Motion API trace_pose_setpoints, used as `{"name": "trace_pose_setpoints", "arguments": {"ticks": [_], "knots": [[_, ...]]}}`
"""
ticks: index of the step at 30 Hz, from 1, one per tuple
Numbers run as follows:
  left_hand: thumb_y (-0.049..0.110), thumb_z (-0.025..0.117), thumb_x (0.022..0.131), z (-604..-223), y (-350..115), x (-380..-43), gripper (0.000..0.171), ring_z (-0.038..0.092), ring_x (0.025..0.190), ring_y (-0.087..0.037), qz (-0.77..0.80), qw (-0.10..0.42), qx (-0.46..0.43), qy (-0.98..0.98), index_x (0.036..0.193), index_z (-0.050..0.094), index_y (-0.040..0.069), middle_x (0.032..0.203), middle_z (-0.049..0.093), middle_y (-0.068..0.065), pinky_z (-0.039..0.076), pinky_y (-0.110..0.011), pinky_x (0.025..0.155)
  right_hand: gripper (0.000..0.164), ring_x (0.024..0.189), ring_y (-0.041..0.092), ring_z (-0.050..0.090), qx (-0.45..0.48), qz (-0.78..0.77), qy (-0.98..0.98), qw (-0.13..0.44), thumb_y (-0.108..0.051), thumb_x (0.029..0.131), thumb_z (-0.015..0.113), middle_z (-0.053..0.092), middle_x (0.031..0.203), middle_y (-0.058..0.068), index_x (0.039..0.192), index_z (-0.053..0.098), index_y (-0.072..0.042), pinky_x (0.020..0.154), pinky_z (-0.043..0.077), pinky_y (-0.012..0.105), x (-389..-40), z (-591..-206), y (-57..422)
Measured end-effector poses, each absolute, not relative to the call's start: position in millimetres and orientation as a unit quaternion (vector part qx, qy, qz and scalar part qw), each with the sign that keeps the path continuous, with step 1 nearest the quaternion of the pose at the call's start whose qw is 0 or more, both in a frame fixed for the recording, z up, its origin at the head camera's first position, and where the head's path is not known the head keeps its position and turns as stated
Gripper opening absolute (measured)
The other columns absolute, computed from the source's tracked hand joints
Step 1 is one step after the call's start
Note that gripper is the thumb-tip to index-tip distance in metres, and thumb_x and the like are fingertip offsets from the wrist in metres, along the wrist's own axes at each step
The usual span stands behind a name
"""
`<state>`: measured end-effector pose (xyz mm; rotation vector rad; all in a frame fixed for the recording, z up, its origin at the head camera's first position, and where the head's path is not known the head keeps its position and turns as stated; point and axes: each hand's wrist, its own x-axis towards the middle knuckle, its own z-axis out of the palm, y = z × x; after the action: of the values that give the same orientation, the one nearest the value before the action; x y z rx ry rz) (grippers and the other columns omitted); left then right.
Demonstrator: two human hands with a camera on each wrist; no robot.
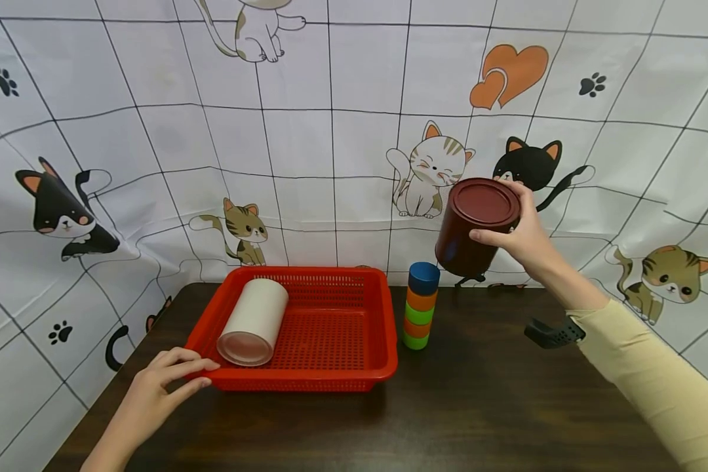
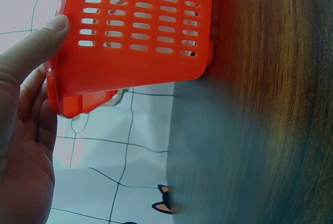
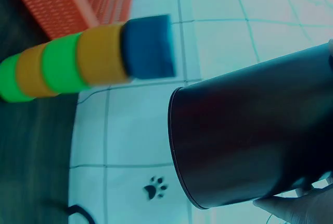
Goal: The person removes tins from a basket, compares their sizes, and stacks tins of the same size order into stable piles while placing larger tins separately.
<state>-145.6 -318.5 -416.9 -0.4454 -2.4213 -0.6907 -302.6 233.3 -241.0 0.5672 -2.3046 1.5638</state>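
Note:
My right hand (image 1: 528,236) grips a dark red canister (image 1: 469,239) above the table, thumb on the near side and fingers round the far side. It is tilted, with its round end facing up toward the head camera. In the right wrist view the canister (image 3: 250,130) fills the right side. At the left, my left hand (image 1: 156,387) pinches the front left corner of the red plastic basket (image 1: 297,375), thumb on the outside of the rim in the left wrist view. A white cylinder (image 1: 256,318) lies on its side in the basket's left part.
Just right of the basket stands a stack of cups (image 1: 420,314), blue on top with orange and green below. All of it is on a dark wooden table (image 1: 478,406). Behind hangs a white sheet (image 1: 360,144) printed with cats and grid lines.

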Motion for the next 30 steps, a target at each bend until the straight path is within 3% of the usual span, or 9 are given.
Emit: {"name": "trace_pose_setpoints", "arguments": {"ticks": [6,17,30], "knots": [[0.000,0.087,0.063,-416.7,-318.3,-148.1,0.047,0.042,0.096,0.010,-0.262,0.299,-0.186,-0.898,0.099,0.077,0.030,0.097,0.063,0.014,0.038,-0.004,0.078,0.089,0.125,0.007,0.041,0.187,0.530,-0.814,0.147,-0.007,0.085,0.075,0.038,0.143,-0.002,0.152,0.018,-0.020,0.089,0.044,0.010,-300.1,-268.2,251.4],[0.001,0.087,0.064,-417.3,-319.1,-148.5,0.048,0.042,0.096,0.011,-0.260,0.295,-0.176,-0.902,0.099,0.077,0.032,0.097,0.062,0.014,0.038,-0.003,0.079,0.086,0.114,-0.005,0.047,0.173,0.523,-0.824,0.133,-0.004,0.084,0.076,0.043,0.129,-0.016,0.150,0.020,-0.011,0.086,0.044,0.007,-294.7,-316.3,273.5],[0.002,0.087,0.064,-418.6,-318.8,-146.6,0.048,0.041,0.097,0.012,-0.256,0.291,-0.162,-0.908,0.099,0.076,0.034,0.097,0.062,0.015,0.036,-0.002,0.080,0.087,0.109,-0.012,0.048,0.158,0.481,-0.858,0.090,-0.011,0.085,0.076,0.040,0.140,0.012,0.152,0.020,-0.008,0.082,0.046,0.007,-281.5,-355.7,289.9]]}}
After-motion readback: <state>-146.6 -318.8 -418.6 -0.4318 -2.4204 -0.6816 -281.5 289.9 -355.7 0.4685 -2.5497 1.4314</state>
